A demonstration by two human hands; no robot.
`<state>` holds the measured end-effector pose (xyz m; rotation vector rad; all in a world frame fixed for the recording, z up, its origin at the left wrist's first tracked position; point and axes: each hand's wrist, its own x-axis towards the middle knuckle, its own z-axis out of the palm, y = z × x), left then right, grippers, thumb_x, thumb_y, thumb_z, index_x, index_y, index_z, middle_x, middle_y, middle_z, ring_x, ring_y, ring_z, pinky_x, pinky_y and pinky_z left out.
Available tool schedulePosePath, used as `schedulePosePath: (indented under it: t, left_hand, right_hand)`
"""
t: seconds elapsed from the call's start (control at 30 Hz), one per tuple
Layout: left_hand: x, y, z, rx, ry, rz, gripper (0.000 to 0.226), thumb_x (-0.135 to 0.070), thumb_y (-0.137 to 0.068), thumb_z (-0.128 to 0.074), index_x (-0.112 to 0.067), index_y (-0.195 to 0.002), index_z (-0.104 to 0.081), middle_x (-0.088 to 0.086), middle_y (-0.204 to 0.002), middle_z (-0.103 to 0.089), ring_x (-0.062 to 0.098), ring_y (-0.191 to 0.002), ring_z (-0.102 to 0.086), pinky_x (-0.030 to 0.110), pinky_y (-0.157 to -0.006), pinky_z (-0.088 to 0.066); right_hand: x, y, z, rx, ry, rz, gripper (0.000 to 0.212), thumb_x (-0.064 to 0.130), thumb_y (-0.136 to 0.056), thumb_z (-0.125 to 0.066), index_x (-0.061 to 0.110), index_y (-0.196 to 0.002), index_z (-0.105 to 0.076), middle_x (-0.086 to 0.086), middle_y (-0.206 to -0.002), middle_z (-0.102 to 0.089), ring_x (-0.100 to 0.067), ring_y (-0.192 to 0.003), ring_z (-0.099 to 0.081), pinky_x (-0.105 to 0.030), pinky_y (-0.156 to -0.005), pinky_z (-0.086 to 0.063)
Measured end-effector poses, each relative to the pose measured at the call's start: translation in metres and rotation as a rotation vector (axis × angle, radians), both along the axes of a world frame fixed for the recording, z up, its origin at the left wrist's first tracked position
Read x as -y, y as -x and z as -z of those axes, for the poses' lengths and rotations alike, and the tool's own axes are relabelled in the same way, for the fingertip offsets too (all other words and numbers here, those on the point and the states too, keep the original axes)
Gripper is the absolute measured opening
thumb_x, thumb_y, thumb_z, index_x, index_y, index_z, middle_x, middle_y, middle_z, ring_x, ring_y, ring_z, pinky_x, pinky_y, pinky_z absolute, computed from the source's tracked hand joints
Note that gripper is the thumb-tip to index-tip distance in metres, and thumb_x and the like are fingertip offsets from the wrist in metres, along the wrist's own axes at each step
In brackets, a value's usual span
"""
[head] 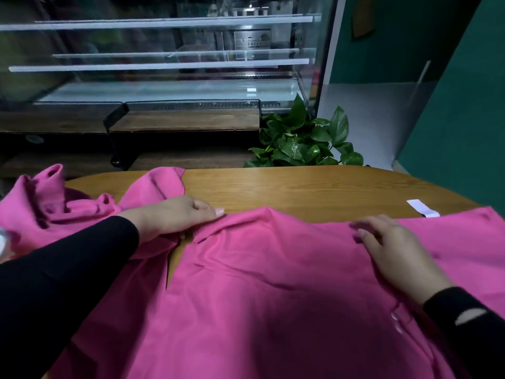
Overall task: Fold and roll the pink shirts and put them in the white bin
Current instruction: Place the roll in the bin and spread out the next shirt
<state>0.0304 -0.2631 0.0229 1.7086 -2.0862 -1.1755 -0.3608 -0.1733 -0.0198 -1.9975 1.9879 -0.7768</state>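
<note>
Pink shirt [259, 291] is spread across the wooden table [314, 187], filling the lower half of the frame. More pink fabric [41, 203] sits crumpled at the left edge; can't tell if it's a second shirt or a sleeve of the same one. No white bin in view.

Left hand [177, 214], centre-left, lies on the fabric at the far edge; thumb tucks underneath, so it reads as a pinch on the cloth. Right hand [388, 247], right of centre, lies flat on the shirt, fingers straight, grasping nothing.

My read: smoothing stage, fold not started.

Risks:
- Wrinkles run between the hands. Folding over them would likely lock in creases and give a lumpy roll.
- The crumpled fabric touches the left side of the shirt. A fold from there could drag it in.
- A white tag [423, 209] lies on the table just past the far right hem and could get caught in the fold.
- The near edge runs out of frame, so overhang could pull the shirt off.
</note>
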Motion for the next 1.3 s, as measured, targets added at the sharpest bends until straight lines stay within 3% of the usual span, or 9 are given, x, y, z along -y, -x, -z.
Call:
schedulePosePath:
  t: [0.1, 0.17, 0.27, 0.33, 0.53, 0.73, 0.83, 1.03, 1.3]
  left_hand:
    - [0.001, -0.003, -0.006, 0.023, 0.014, 0.192, 0.049, -0.07, -0.064, -0.078, -0.025, -0.083, -0.074, -0.008, -0.09, -0.071, 0.006, -0.082, -0.065, 0.023, -0.079, -0.053]
    - [0.0, -0.005, -0.012, -0.048, 0.193, 0.229, 0.043, -0.066, -0.061, -0.08, -0.028, -0.08, -0.074, -0.011, -0.114, -0.064, -0.002, -0.108, -0.059, 0.014, -0.101, -0.039]
    - [-0.017, -0.006, -0.029, -0.297, 0.346, 0.153, 0.022, -0.032, -0.077, -0.084, -0.016, -0.066, -0.073, -0.009, -0.108, -0.064, 0.002, -0.105, -0.06, 0.009, -0.095, -0.038]
    - [-0.03, -0.009, -0.036, -0.389, 0.366, 0.165, 0.021, -0.018, -0.081, -0.078, -0.003, -0.067, -0.073, -0.003, -0.099, -0.068, 0.008, -0.098, -0.064, 0.014, -0.09, -0.044]
    - [-0.03, -0.02, -0.033, -0.011, 0.651, 0.354, 0.053, -0.066, -0.087, -0.058, -0.019, -0.069, -0.073, -0.007, -0.078, -0.07, 0.006, -0.085, -0.065, 0.011, -0.081, -0.044]
    - [-0.003, -0.016, -0.025, 0.095, 0.754, 0.04, 0.024, -0.025, -0.091, -0.072, -0.03, -0.071, -0.059, -0.011, -0.067, -0.064, -0.003, -0.063, -0.057, 0.011, -0.062, -0.04]
    - [0.013, -0.008, -0.008, 0.036, 0.445, -0.121, 0.016, -0.029, -0.086, -0.076, -0.025, -0.082, -0.06, 0.001, -0.082, -0.069, 0.014, -0.076, -0.062, 0.033, -0.077, -0.051]
    - [0.015, 0.024, 0.007, -0.055, -0.125, -0.517, 0.049, -0.051, -0.101, -0.047, -0.003, -0.103, -0.058, 0.014, -0.07, -0.056, 0.022, -0.044, -0.052, 0.026, -0.043, -0.049]
    - [0.014, 0.007, -0.013, -0.001, -0.529, -0.2, 0.056, -0.069, -0.088, -0.049, -0.015, -0.088, -0.065, 0.004, -0.069, -0.064, 0.016, -0.052, -0.06, 0.022, -0.054, -0.051]
  right_hand:
    - [0.017, 0.008, -0.016, -0.157, -0.252, -0.11, 0.051, 0.018, -0.096, -0.065, 0.025, -0.145, -0.052, 0.004, -0.14, -0.052, -0.015, -0.125, -0.052, -0.027, -0.109, -0.037]
    - [0.024, 0.008, -0.022, -0.23, -0.369, -0.132, 0.051, 0.021, -0.094, -0.067, 0.028, -0.143, -0.052, 0.003, -0.135, -0.052, -0.017, -0.125, -0.052, -0.029, -0.11, -0.038]
    - [0.03, 0.01, -0.023, -0.256, -0.325, -0.104, 0.004, 0.025, -0.094, -0.068, 0.023, -0.094, -0.064, 0.004, -0.1, -0.057, -0.018, -0.097, -0.059, -0.031, -0.083, -0.043]
    - [0.031, 0.014, -0.018, -0.186, -0.186, -0.051, 0.019, 0.023, -0.095, -0.067, 0.021, -0.078, -0.059, 0.004, -0.088, -0.052, -0.017, -0.083, -0.054, -0.032, -0.074, -0.039]
    - [0.029, 0.021, -0.019, -0.027, 0.242, 0.107, 0.015, 0.012, -0.094, -0.065, 0.011, -0.104, -0.076, 0.003, -0.097, -0.061, -0.022, -0.093, -0.059, -0.029, -0.085, -0.041]
    - [0.036, 0.021, -0.023, 0.026, 0.29, 0.179, 0.019, 0.014, -0.097, -0.063, 0.007, -0.109, -0.075, -0.005, -0.101, -0.064, -0.026, -0.1, -0.059, -0.035, -0.095, -0.044]
    - [0.04, 0.016, -0.02, 0.066, 0.189, 0.212, 0.012, 0.009, -0.095, -0.063, 0.013, -0.104, -0.071, -0.006, -0.105, -0.058, -0.026, -0.101, -0.056, -0.033, -0.093, -0.04]
    - [0.034, 0.01, -0.001, 0.051, 0.033, 0.14, 0.028, 0.01, -0.092, -0.067, 0.017, -0.119, -0.065, 0.0, -0.109, -0.051, -0.021, -0.103, -0.052, -0.038, -0.098, -0.042]
    - [0.033, 0.008, 0.023, -0.022, 0.146, 0.161, 0.016, 0.019, -0.099, -0.058, 0.009, -0.107, -0.068, 0.002, -0.097, -0.048, -0.018, -0.091, -0.047, -0.034, -0.086, -0.04]
